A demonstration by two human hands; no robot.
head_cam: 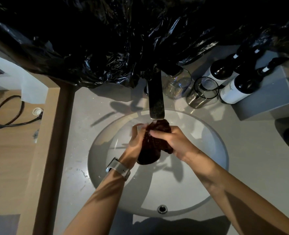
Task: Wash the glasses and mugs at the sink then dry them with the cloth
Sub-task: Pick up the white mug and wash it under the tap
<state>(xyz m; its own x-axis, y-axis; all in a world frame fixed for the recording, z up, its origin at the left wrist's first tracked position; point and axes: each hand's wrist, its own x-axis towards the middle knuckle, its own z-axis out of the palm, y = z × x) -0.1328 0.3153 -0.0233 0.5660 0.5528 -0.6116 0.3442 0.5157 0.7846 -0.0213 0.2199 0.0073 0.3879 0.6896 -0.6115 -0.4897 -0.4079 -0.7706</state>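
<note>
Glasses wait on the grey counter: two clear tumblers, one [177, 85] just right of the dark flat-spouted tap [156, 99] and a dark-rimmed one [202, 89] further right, beside two dark white-labelled bottles [232, 82]. Neither is in hand. Under the tap's mouth, over the white oval basin [213, 160], both hands hold a dark brown cloth [150, 146] bunched upright, probably to wet or rinse it in the thin stream. The left hand [137, 141], with a pale watch strap at its wrist, curls round the cloth's left side; the right hand [172, 141] wraps its fingers [157, 133] over the top from the right. Room is tight above, where the spout nearly touches the cloth and black plastic sheeting [123, 48] hangs behind the tap. Below the tap the basin lies open down to its overflow hole [162, 208].
</note>
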